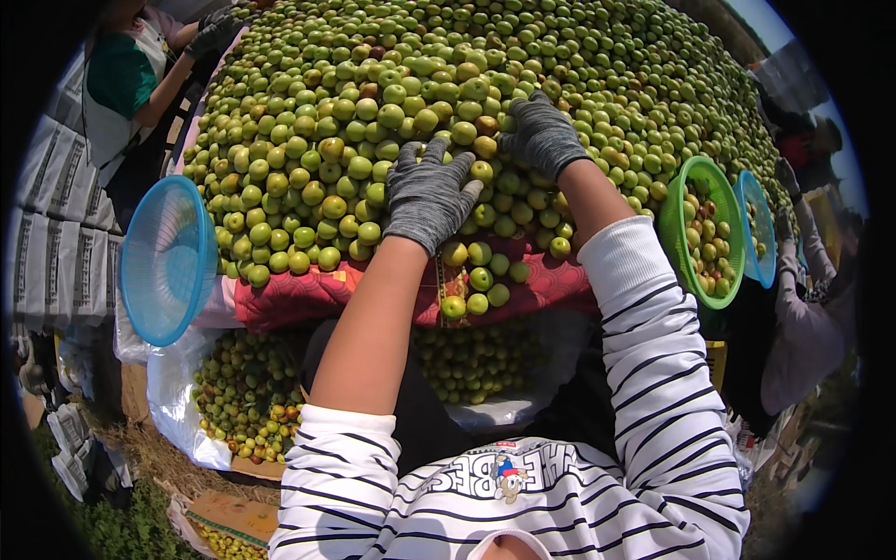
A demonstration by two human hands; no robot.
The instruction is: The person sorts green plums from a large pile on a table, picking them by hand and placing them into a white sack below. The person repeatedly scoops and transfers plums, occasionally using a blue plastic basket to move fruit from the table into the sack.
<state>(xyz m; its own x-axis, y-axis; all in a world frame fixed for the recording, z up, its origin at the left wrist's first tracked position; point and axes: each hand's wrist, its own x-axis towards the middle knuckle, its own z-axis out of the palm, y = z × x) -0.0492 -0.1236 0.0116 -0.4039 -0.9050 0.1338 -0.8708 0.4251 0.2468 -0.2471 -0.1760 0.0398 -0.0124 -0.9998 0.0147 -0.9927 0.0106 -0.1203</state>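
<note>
A heap of green, partly brown-flushed jujubes (301, 161) covers the sloping table before me. My left hand (430, 192), in a grey knit glove, lies palm down on the heap's near part, fingers spread over the fruit. Farther up and to the right, my right hand (546, 133) wears a matching glove and touches jujubes, its thumb apart from its fingers. I see nothing held in either hand, though the palms are hidden. Below my hands, several loose jujubes (481, 278) rest on a red patterned cloth (294, 301) at the table's near edge.
A blue plastic basket (168, 259) stands left; a green basket (677, 231) and another blue basket (768, 238) at right hold jujubes. Below the edge, plastic-lined containers (171, 399) hold more fruit. A gloved person (126, 77) is at far left, another person (805, 336) at right.
</note>
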